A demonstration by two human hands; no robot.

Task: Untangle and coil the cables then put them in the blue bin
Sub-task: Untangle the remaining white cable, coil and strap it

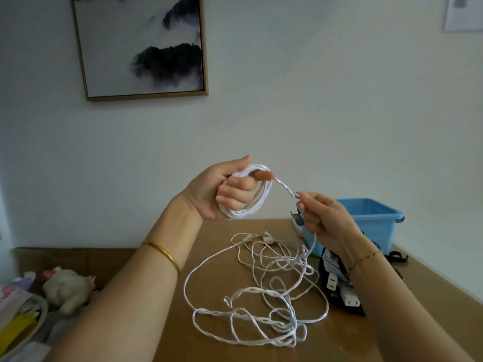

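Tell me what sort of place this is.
Likely a room in a home: a framed picture hangs on the wall, a plush toy lies left of the wooden table, and a blue bin stands on it.

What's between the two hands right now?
Head view: only a short span of white cable, running from the coil gripped in the left hand to the right hand, which pinches it. Nothing else crosses the gap.

Soft, rather dim light is spread evenly; only faint shadows are cast. Lines are bowed by the wide lens, as at the framed picture at eleven o'clock. Detail is softened.
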